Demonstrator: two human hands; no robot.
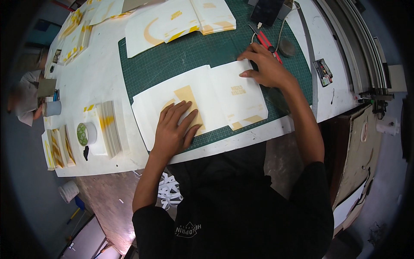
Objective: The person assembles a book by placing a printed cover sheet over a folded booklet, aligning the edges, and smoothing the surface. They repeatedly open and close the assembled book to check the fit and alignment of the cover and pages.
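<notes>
The white folded paper sheet with tan printed panels (pixel 202 97) lies flat on the green gridded cutting mat (pixel 181 54) at frame centre, its long axis running from lower left to upper right. The left hand (pixel 174 129) presses palm-down on the sheet's lower-left half, fingers spread and flat, gripping nothing. The right hand (pixel 265 64) rests at the sheet's upper-right edge, fingertips together on the fold, clamped on nothing. Both hands touch the sheet. A red-handled cutter (pixel 267 43) lies just beyond the right hand. Stacked printed sheets (pixel 110 127) and a tape roll (pixel 86 134) sit on the white bench (pixel 99 77) at left.
</notes>
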